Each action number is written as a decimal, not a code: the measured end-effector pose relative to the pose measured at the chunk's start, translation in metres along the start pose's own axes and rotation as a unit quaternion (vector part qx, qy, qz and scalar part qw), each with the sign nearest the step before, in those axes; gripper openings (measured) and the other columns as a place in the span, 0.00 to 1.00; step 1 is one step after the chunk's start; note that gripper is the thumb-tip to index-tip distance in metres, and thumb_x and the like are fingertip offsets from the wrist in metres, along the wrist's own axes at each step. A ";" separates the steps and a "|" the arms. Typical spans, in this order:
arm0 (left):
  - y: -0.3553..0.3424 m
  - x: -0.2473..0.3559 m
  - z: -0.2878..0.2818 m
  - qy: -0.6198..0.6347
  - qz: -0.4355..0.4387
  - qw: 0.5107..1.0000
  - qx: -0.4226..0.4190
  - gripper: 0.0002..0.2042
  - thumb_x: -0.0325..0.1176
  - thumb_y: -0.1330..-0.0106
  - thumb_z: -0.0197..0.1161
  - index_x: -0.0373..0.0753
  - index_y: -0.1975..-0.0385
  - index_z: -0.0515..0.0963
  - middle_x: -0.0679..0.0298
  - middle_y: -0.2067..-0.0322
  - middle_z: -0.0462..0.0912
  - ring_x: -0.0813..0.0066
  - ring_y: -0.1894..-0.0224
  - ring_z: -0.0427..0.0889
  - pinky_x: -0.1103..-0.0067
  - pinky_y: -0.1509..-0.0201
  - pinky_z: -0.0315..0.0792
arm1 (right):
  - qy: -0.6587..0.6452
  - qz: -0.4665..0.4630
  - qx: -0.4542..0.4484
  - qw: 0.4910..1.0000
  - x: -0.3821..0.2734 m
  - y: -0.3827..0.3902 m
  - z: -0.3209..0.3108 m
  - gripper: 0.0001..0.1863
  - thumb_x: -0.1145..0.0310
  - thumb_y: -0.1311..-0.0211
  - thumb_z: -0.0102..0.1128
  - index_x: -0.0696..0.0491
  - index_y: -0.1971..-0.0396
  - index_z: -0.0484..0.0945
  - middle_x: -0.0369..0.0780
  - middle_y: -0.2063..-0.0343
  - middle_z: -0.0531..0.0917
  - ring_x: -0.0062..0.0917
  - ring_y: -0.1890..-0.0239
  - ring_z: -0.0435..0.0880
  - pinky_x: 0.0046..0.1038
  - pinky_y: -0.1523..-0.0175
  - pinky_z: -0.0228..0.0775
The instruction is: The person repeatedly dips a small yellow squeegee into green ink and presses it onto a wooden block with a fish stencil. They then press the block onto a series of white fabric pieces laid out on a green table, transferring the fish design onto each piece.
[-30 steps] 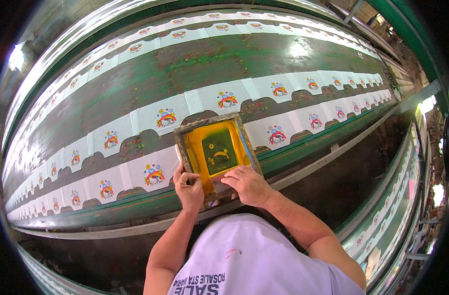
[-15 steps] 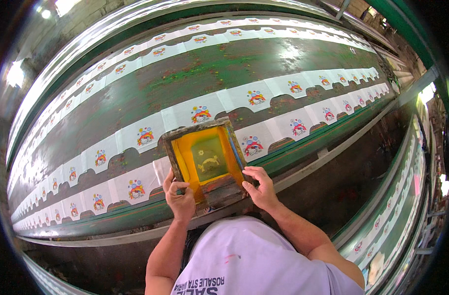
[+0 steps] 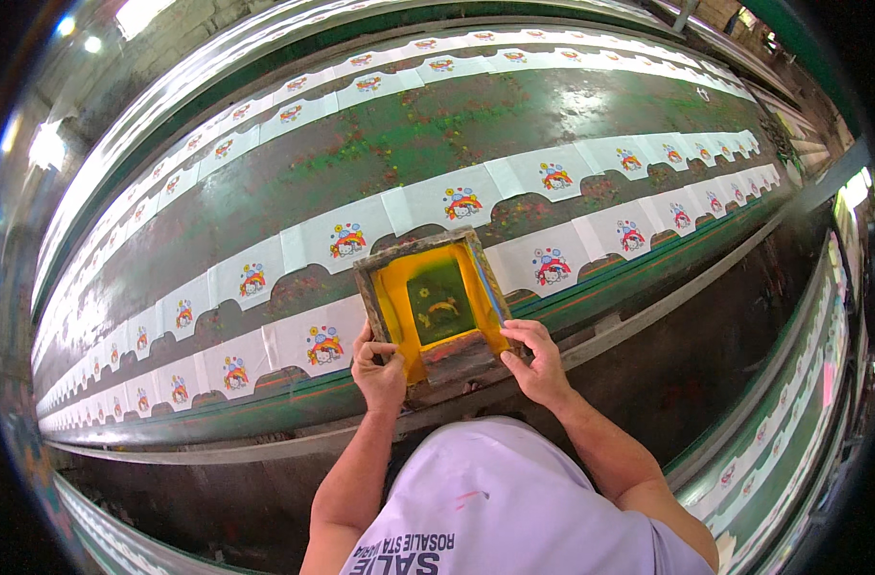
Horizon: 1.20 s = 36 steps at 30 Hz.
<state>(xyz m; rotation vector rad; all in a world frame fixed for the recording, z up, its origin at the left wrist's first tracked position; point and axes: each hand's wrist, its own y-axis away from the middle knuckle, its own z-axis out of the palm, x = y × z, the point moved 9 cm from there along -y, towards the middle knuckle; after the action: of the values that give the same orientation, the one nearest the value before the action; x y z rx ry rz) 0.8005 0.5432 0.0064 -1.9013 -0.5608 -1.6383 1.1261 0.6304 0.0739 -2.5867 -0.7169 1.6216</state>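
Observation:
A wooden-rimmed printing screen (image 3: 368,292) with yellow inner borders is between my hands, over the near row of white cloth pieces. Its dark green mesh (image 3: 439,307) carries a pale pattern. At its near left corner, my left hand (image 3: 378,372) is closed, thumb and forefinger curled together. On the near right corner rests my right hand (image 3: 535,362), fingers bent over the rim. Along the screen's near side lies a dark, reddish-stained block (image 3: 460,358); whether it is separate from the rim cannot be made out. The screen hides whatever lies directly beneath it.
The long green table (image 3: 294,192) bears rows of white cloth pieces (image 3: 452,206) with colourful rainbow prints. A pale rail (image 3: 639,318) runs along its near edge. Another table with printed pieces (image 3: 759,441) stands at the lower right. Bright lamps glare at upper left.
The view has shifted, so the prints sit farther right in the picture. The screen and both hands also appear farther right, by less. The mesh looks darker. Both hands keep hold.

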 end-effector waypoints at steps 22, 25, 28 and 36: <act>0.001 -0.011 0.007 0.002 -0.034 0.999 -0.010 0.07 0.13 0.42 0.68 0.34 0.72 0.84 0.41 0.21 0.76 0.56 0.23 0.79 0.69 0.26 0.73 | 0.226 -0.212 -0.237 0.921 -0.079 -0.037 0.078 0.20 0.73 0.29 0.61 0.53 0.40 0.89 0.42 0.46 0.89 0.42 0.40 0.88 0.45 0.33 0.80; 0.002 -0.015 0.009 0.013 -0.053 0.998 -0.012 0.07 0.13 0.42 0.68 0.34 0.71 0.84 0.41 0.21 0.76 0.55 0.22 0.78 0.66 0.21 0.70 | 0.215 -0.184 -0.254 0.925 -0.075 -0.042 0.074 0.20 0.74 0.29 0.60 0.54 0.40 0.89 0.44 0.47 0.90 0.44 0.41 0.89 0.45 0.33 0.81; 0.003 -0.011 0.009 -0.009 -0.038 0.999 -0.010 0.07 0.13 0.41 0.68 0.34 0.70 0.84 0.41 0.22 0.77 0.50 0.21 0.76 0.63 0.21 0.71 | 0.211 -0.175 -0.260 0.926 -0.076 -0.036 0.068 0.20 0.74 0.29 0.60 0.54 0.40 0.89 0.44 0.47 0.90 0.44 0.41 0.89 0.45 0.33 0.81; 0.003 -0.005 0.008 -0.032 -0.038 0.999 -0.008 0.06 0.13 0.41 0.68 0.34 0.70 0.84 0.40 0.21 0.76 0.47 0.18 0.74 0.61 0.16 0.67 | 0.211 -0.231 -0.192 0.930 -0.070 -0.033 0.071 0.22 0.73 0.30 0.62 0.52 0.38 0.90 0.42 0.45 0.88 0.42 0.39 0.88 0.46 0.31 0.80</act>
<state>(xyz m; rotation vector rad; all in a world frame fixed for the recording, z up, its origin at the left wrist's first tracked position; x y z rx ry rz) 0.8076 0.5461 -0.0002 -1.9708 -0.6560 -1.6393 1.0279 0.6166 0.1089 -2.5704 -1.5633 0.8183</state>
